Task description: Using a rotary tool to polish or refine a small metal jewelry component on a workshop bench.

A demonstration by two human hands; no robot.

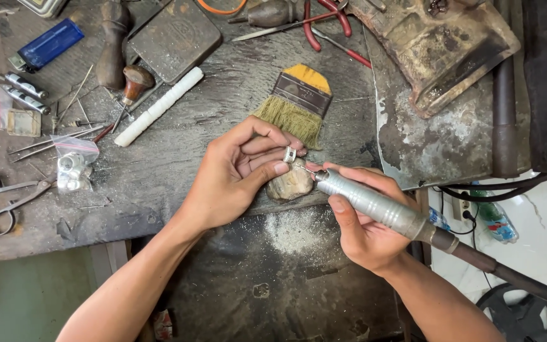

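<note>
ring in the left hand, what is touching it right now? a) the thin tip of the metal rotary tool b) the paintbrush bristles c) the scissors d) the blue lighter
a: the left hand pinches the small silver ring at its fingertips, and the right hand holds the metal rotary tool with its thin tip right against the ring; the paintbrush, scissors and blue lighter lie apart on the bench.

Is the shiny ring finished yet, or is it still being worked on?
Partly done: pale dust already lies under the hands. In hand: the left hand pinches the silver ring while the right hand holds the rotary tool, tip at the ring. How much is left cannot be told.
</note>
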